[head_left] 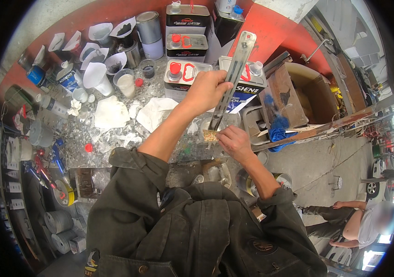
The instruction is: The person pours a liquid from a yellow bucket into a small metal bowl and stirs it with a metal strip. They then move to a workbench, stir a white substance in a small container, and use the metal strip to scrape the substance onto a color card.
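Observation:
My left hand (204, 92) is closed round a long, flat metal mixing stick (234, 69), which looks like a slotted ruler. The stick is tilted, its upper end leaning away to the right. Its lower end comes down beside a small yellowish, speckled piece (210, 135) above the bench's front part. Fingers of my right hand (234, 142) pinch the edge of that piece; its kind is not clear. A translucent cup (232, 121) seems to stand just behind my right hand, partly hidden. Just beyond my left hand stands a rectangular can with a red cap (175, 69).
On the stained bench (74, 150) are white cloths (112, 113), a cup of pale paint (126, 84) and several paper funnels (97, 76). A cardboard box (314, 90) and blue glove (277, 134) lie right. Spray guns (44, 167) hang left. Another person (367, 221) sits lower right.

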### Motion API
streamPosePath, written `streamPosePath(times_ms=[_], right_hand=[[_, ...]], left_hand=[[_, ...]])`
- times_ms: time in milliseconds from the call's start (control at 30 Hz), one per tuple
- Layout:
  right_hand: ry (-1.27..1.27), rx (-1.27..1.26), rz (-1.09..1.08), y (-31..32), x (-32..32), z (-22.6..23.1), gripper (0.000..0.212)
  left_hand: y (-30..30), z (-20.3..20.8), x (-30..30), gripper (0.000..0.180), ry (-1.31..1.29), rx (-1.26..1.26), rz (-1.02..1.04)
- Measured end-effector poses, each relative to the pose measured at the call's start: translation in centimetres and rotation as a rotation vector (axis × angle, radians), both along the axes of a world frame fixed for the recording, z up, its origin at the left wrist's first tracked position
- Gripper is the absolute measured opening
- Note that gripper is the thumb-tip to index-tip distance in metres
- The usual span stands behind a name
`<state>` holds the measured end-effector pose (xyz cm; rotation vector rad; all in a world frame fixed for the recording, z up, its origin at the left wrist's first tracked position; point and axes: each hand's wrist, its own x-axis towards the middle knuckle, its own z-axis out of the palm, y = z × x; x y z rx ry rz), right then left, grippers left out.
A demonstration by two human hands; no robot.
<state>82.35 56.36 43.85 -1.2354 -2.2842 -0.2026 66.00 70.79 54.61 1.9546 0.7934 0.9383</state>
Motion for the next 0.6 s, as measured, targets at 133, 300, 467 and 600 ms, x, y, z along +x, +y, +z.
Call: streamPosePath(times_ms=[133, 300, 467, 600], right_hand=[[-0.016, -0.021, 0.01, 0.0, 0.1, 0.1, 0.018], [-0.027, 0.004, 0.026, 0.0, 0.2, 0.3, 0.018], [0.021, 0.04, -0.009, -0.3, 0.2, 2.6, 0.021], [0.05, 0.138, -0.052, 0.5, 0.2, 4.4, 0.023]], left_hand=[[0.3, 0.1, 0.0, 0.024, -0.024, 0.011, 0.015], [0.3, -0.1, 0.0, 0.024, -0.034, 0.01, 0.015], [0.2, -1.2, 0.0, 0.025, -0.021, -0.018, -0.004], [-0.1, -1.0, 0.0, 0.025, -0.027, -0.046, -0.018]])
